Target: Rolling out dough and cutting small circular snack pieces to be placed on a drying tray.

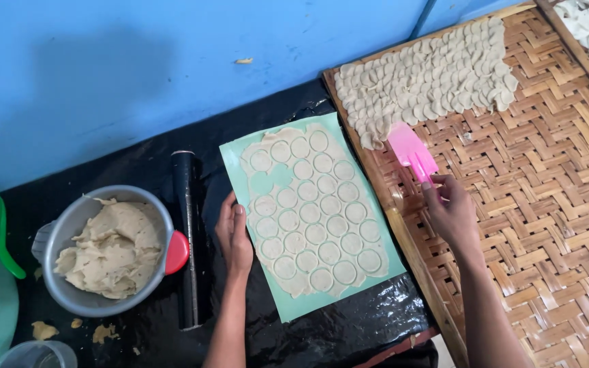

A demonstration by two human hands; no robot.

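Dough sheet [311,211] lies on a green mat [236,160], cut into rounds — soft, thin, easily torn; lift from beneath. Left hand [234,235] rests flat, open, on the mat edge. Right hand [452,211] pinches a pink spatula [410,151] over the woven tray [547,204].

The bowl [69,235] lies left of the mat [294,307], the woven tray [547,204] right.
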